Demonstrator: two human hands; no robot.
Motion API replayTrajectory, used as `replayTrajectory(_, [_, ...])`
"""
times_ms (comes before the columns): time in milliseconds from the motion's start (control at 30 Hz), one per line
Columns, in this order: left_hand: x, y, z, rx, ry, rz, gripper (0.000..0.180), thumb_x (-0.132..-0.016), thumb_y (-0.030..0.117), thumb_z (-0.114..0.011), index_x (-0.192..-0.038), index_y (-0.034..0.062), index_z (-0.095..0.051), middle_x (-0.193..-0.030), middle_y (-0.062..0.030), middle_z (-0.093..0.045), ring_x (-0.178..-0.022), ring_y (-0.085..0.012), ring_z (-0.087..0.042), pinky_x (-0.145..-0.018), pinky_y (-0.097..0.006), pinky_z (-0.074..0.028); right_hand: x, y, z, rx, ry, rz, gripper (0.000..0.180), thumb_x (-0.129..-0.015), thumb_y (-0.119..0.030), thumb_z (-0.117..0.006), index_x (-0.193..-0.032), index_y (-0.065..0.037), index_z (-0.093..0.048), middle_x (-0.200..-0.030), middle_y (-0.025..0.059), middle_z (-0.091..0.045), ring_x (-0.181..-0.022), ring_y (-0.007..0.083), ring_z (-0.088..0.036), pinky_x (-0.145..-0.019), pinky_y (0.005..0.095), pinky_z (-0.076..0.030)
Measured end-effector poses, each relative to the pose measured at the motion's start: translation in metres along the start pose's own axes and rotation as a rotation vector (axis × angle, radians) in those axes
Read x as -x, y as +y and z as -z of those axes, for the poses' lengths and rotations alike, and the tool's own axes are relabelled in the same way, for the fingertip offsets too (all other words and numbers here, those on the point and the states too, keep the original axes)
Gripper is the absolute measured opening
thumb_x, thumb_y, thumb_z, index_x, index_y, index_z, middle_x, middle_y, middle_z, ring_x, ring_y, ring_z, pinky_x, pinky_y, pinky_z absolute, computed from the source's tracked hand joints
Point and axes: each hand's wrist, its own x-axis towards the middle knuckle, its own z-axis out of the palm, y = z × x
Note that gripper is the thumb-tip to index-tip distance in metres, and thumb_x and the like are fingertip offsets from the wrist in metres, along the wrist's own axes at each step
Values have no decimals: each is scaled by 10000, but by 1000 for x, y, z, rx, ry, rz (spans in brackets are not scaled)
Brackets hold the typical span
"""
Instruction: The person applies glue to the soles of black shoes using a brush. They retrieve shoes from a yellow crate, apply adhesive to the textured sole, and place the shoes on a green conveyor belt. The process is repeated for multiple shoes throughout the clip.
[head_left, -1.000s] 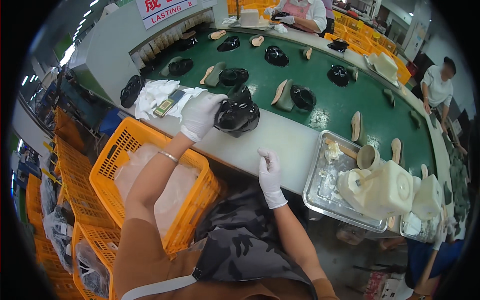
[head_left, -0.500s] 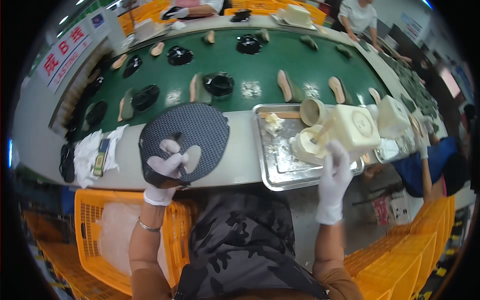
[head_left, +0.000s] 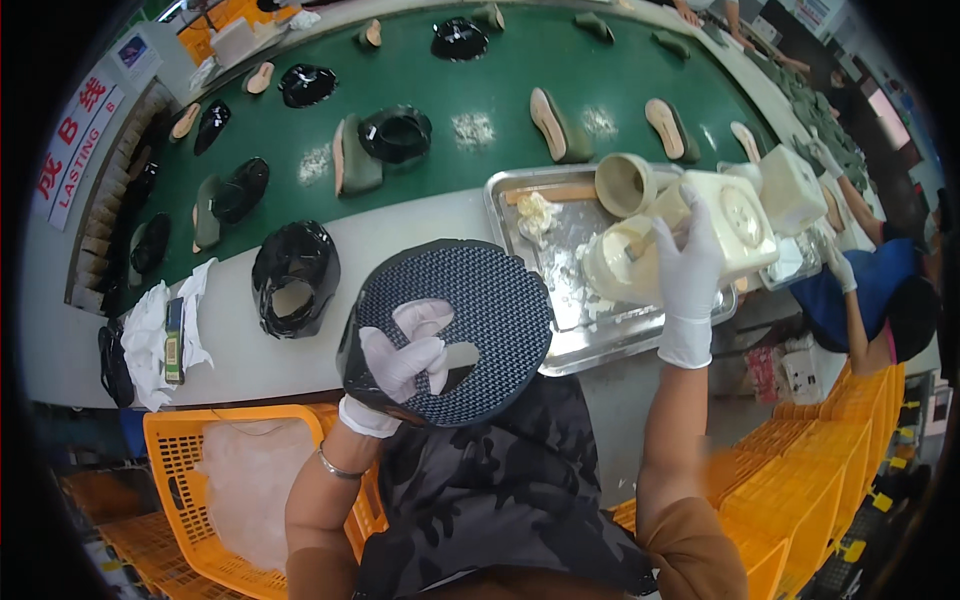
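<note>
My white-gloved left hand (head_left: 410,350) grips a black shoe upper (head_left: 490,320) with a textured mesh face, its fingers coming through the opening. The upper is held off the table, close to my lap. My gloved right hand (head_left: 688,265) has its thumb and index finger around the tan handle of a brush (head_left: 640,243). The brush head sits in the cut opening of a cream plastic jug (head_left: 615,270), smeared with white paste. That jug lies in a metal tray (head_left: 575,355). A glossy black shoe upper (head_left: 295,255) rests on the table beside my left hand.
A round beige cup (head_left: 625,185) and a paste lump (head_left: 537,215) are in the tray. Green shoe lasts (head_left: 362,165) and black uppers sit on the green belt (head_left: 480,95). White cloths (head_left: 145,340) and orange crates (head_left: 230,415) are at left. A co-worker (head_left: 860,300) is at right.
My left hand has lifted the mesh upper to the right and toward me, uncovering the glossy upper beneath. My right hand has moved up to the brush handle. The whole view has shifted.
</note>
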Motion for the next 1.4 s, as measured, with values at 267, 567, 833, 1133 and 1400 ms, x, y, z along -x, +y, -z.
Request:
replayTrajectory(267, [-13,0,-16,141,-62,129,209,-820,-24,-476,-1005,-121,-486,-615,-80,-468,-470,-116,-455,-424,-221,-356,11,-20,25,-303,-46,-76,141,-814,-2,-605,-948,-27,-568,-825,14,-585,-644,64,-511,-601,207,-434])
replayTrajectory(567, [-46,8,-47,196,-278,466,256,-823,34,-408,-1057,-60,-451,-456,-10,-312,-347,-89,-286,-346,-222,-205,20,-13,35,-650,-238,-286,122,-926,-115,-481,-975,-32,-556,-913,31,-631,-749,54,-537,-637,194,-427])
replayTrajectory(833, [-78,3,-75,72,-325,623,263,-826,10,-399,-1083,-21,-446,-509,-18,-322,-375,-92,-278,-368,-221,-218,19,4,48,-664,-91,-186,227,-960,-207,-420,-958,-18,-546,-856,49,-620,-717,73,-532,-605,188,-409])
replayTrajectory(1133, [-107,-32,-80,-520,-672,-200,238,-729,-65,-549,-949,22,-529,-793,-135,-521,-563,-174,-489,-514,-272,-409,2,2,38,-1133,-112,38,420,-906,-374,-507,-967,39,-552,-826,198,-629,-674,216,-619,-606,294,-516])
replayTrajectory(1400, [-109,-38,-80,-626,-647,-349,125,-654,-44,-628,-675,3,-515,-913,-151,-592,-749,-272,-582,-652,-301,-478,-8,5,38,-935,-381,21,354,-898,-244,-510,-968,101,-544,-865,204,-634,-718,229,-629,-635,299,-526])
